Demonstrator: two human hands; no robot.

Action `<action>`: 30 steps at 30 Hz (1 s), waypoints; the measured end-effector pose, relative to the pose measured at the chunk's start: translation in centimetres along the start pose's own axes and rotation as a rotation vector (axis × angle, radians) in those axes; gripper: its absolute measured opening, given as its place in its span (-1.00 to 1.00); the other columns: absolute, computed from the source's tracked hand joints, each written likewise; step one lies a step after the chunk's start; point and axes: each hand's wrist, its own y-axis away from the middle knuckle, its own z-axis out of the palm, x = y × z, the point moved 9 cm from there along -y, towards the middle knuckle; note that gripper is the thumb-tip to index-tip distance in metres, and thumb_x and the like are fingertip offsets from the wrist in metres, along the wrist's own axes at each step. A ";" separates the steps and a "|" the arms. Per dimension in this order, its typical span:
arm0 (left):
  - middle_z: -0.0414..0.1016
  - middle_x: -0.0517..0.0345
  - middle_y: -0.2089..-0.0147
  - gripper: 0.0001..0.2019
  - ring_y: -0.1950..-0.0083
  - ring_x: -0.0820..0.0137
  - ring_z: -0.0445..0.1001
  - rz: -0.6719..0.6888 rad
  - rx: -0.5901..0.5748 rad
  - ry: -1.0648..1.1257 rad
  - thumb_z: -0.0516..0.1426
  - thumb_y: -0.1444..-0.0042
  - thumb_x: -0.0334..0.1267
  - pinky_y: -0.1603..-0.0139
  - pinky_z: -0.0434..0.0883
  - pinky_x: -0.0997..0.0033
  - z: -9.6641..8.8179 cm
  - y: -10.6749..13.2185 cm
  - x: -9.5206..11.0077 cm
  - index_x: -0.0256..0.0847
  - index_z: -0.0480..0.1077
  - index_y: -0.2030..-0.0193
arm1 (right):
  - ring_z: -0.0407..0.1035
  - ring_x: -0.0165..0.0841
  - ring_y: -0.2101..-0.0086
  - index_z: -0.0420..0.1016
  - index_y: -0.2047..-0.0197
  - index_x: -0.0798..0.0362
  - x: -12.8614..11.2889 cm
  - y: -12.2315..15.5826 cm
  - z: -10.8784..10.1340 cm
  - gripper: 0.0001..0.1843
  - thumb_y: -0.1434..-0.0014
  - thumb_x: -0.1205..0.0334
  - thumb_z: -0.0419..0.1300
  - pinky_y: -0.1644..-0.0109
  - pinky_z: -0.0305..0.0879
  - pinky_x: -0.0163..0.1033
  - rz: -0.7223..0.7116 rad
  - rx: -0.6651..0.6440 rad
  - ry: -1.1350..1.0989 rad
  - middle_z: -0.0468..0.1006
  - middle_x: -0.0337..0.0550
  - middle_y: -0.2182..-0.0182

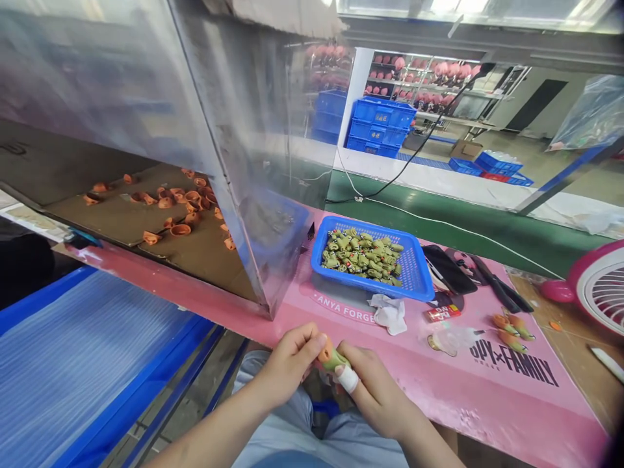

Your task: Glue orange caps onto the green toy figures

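Between my two hands, over the table's front edge, is a small figure part [333, 357] with an orange top and a green body. My left hand [298, 356] pinches the orange end. The fingers of my right hand [370, 383] close around the green end, and white tape wraps one of them. Beyond my hands a blue basket [414, 257] holds many small green figure bodies [361, 257]. Several joined orange-and-green pieces [511, 331] lie on the mat to the right. Loose orange hollow parts [180, 229] are scattered inside the metal booth at left.
A metal booth wall [258, 195] rises left of the basket. On the pink mat [414, 396] lie a crumpled tissue [389, 313], a small red box [442, 313], a clear bottle [446, 341] and a phone [449, 269]. A pink fan [602, 286] stands far right; a blue crate [88, 357] is lower left.
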 end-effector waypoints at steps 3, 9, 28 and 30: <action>0.11 0.37 0.61 -0.67 0.64 0.57 -0.02 0.008 0.009 -0.020 0.00 -0.06 0.00 0.63 0.00 0.54 -0.1 0.1 0.2 -0.20 0.16 0.55 | 0.16 -0.40 0.52 0.06 0.42 0.00 -0.3 0.1 0.1 -0.72 -0.26 0.06 -0.21 0.43 0.05 -0.32 0.022 -0.022 0.046 0.28 -0.27 0.52; 0.14 0.35 0.60 -0.71 0.59 0.53 0.09 0.047 0.090 -0.111 0.03 -0.07 -0.09 0.55 0.11 0.53 -2.0 -1.5 -1.4 -0.22 0.21 0.56 | 0.23 -0.38 0.51 0.10 0.38 0.00 2.6 -1.0 0.6 -0.74 -0.27 0.11 -0.23 0.43 0.06 -0.33 0.075 -0.017 0.185 0.35 -0.26 0.53; 0.21 0.32 0.56 -0.69 0.56 0.54 0.11 0.087 0.150 -0.078 0.03 -0.08 -0.04 0.53 0.11 0.54 -2.5 0.8 2.2 -0.19 0.13 0.52 | 0.10 -0.42 0.53 0.01 0.45 0.01 -2.1 -1.3 -0.5 -0.73 -0.25 0.10 -0.22 0.46 -0.01 -0.32 -0.088 -0.025 0.233 0.19 -0.30 0.55; 0.21 0.33 0.56 -0.69 0.56 0.54 0.10 0.073 0.121 -0.075 0.03 -0.08 -0.02 0.53 0.10 0.54 -1.9 0.5 2.1 -0.20 0.13 0.52 | 0.09 -0.43 0.54 0.01 0.45 0.01 -2.0 -1.3 -0.6 -0.75 -0.25 0.12 -0.20 0.46 -0.03 -0.32 -0.080 -0.029 0.251 0.19 -0.31 0.56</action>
